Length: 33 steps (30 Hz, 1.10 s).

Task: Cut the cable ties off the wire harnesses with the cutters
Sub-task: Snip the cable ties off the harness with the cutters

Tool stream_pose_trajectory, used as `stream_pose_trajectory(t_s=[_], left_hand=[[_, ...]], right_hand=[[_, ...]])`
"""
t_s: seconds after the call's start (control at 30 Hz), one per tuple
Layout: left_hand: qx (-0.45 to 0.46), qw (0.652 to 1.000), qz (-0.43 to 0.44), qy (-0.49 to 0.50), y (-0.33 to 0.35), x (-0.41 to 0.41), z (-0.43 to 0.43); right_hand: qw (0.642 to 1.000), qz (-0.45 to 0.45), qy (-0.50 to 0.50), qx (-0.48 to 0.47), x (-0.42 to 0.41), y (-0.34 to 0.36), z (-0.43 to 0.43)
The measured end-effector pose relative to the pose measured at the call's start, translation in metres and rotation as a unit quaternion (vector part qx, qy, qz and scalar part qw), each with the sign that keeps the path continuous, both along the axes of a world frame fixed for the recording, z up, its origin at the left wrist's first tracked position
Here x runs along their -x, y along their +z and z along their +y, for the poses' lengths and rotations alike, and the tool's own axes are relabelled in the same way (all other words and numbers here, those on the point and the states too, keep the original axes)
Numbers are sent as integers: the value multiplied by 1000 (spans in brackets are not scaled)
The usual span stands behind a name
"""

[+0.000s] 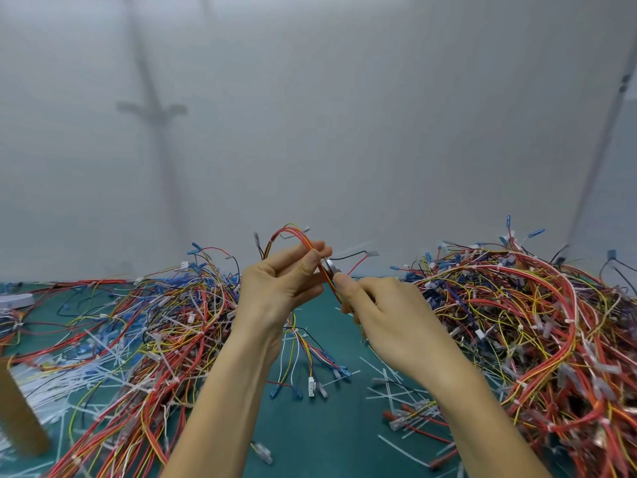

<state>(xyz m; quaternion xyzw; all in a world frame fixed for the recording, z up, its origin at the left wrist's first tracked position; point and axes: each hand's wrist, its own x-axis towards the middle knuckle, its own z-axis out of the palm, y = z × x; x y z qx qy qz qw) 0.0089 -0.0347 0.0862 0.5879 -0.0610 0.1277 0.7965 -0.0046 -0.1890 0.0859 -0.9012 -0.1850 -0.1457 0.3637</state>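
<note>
My left hand (279, 284) pinches a wire harness (293, 236) of red, yellow and orange wires, lifted above the green table mat (310, 436). The harness loops over my fingers, and its connector ends (312, 386) dangle below. My right hand (389, 315) grips the cutters (332, 267); only their metal jaws show, set against the wires right beside my left fingertips. The cutter handles are hidden inside my right palm. I cannot make out the cable tie at the jaws.
A large heap of harnesses (534, 326) fills the right side, and another heap (148, 339) lies on the left. Cut white cable ties (389, 384) litter the mat. A brown cardboard piece (17, 419) stands at the left edge. A grey wall rises behind.
</note>
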Motion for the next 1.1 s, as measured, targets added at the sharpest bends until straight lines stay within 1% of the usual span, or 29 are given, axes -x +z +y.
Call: stream_pose_trajectory(t_s=[0.17, 0.37, 0.7, 0.93, 1.1], left_hand=[[-12, 1000, 0, 9, 1, 0, -1], [-33, 999, -11, 11, 1, 0, -1], [-45, 999, -21, 20, 1, -1, 0], [-45, 998, -23, 23, 0, -1, -2], [-23, 999, -24, 19, -1, -2, -2]], right_hand=[[999, -17, -18, 34, -1, 0, -4], [999, -25, -12, 41, 2, 3, -1], [999, -36, -13, -9, 1, 1, 0], [999, -23, -9, -36, 0, 0, 1], [997, -11, -10, -70, 0, -1, 1]])
